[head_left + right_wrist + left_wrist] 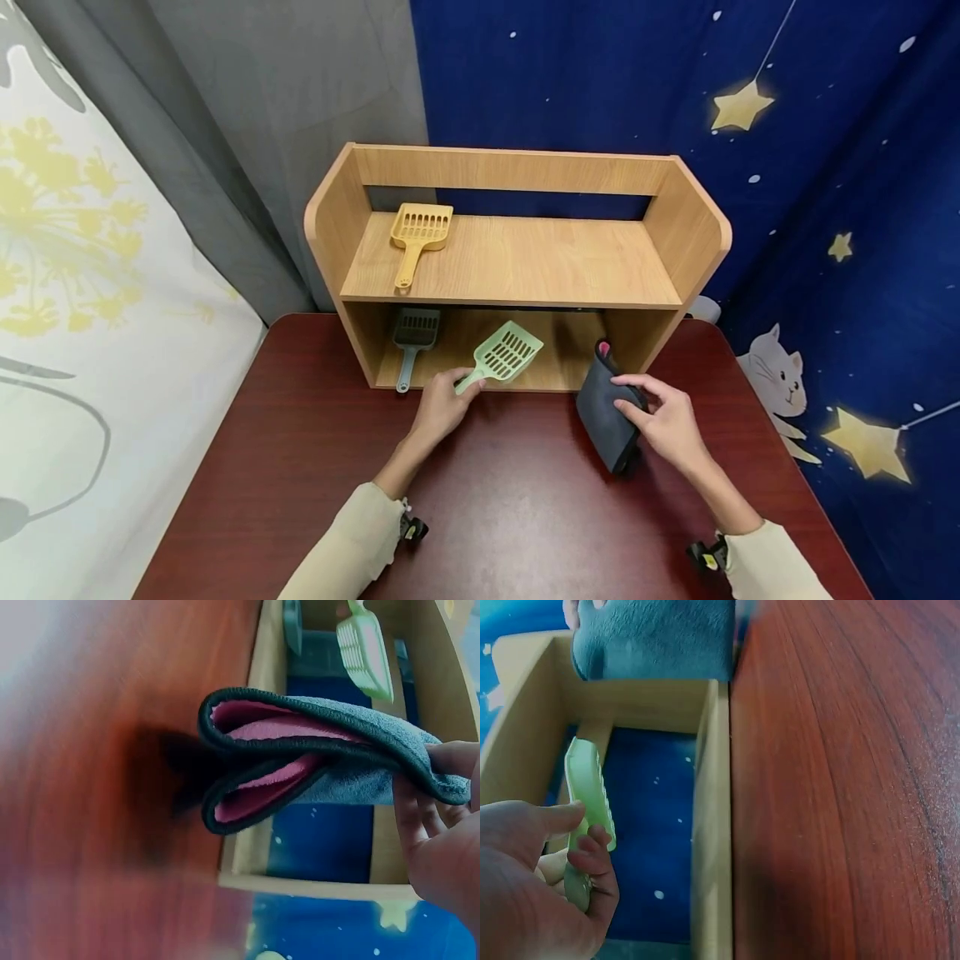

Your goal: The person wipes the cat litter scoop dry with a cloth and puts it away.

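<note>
In the head view my left hand grips the handle of a pale green slotted litter scoop, held in front of the lower shelf with its slotted end up to the right. The left wrist view shows the thumb and fingers curled round that handle. My right hand pinches a folded dark grey cloth by its edge, off the table near the shelf's right front corner. Its pink inner side and black stitched border show in the right wrist view, where the folded cloth hangs between thumb and fingers.
A two-level wooden shelf stands at the back of the dark red table. On its upper level lies a yellow litter scoop; a grey-blue scoop lies at the lower left. Behind hang grey and starry blue curtains.
</note>
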Tool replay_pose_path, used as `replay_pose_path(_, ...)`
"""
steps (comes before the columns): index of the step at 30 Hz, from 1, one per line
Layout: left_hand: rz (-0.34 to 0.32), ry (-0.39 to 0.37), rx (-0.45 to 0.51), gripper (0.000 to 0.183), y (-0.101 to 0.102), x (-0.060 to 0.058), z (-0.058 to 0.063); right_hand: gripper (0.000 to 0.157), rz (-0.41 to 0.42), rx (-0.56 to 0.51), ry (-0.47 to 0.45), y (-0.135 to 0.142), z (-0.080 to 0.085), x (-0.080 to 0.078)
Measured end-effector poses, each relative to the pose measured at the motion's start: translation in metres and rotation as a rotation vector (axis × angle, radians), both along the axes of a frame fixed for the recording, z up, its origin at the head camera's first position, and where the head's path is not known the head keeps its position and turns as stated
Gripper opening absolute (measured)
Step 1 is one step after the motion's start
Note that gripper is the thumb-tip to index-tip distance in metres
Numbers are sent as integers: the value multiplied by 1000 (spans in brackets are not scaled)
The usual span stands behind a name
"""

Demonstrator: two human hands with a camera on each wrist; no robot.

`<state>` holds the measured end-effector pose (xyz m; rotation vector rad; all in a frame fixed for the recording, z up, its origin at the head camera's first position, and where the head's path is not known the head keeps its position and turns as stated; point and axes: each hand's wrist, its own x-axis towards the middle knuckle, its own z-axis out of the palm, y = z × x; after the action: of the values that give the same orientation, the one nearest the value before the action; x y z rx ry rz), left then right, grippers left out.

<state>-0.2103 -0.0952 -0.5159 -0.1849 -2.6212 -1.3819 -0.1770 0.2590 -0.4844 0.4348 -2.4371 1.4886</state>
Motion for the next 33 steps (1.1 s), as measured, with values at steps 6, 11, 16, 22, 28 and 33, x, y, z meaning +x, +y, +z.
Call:
replay_pose_path(6, 33, -35, 39, 31, -3, -13, -14, 35, 40, -2, -30, -26, -15, 8)
replay_pose_path(11, 45, -118, 117, 34, -3, -21, -20, 34, 109, -42, -84, -47, -29, 10)
replay_pose_path(16, 42, -221, 198, 40, -1, -28, -25, 35, 166, -12, -113, -69, -41, 12)
replay_pose_path(22, 20, -328, 286, 56, 0, -38, -31, 38, 237, 133, -65, -89, -60, 17)
replay_pose_path(28, 9, -367, 381, 46, 1, -48, -37, 38, 339, 257, -53, -102, -68, 25)
replay_pose_path(33, 21, -353, 378, 43, 5, -52, -39, 38, 370, 323, -34, -110, -68, 29)
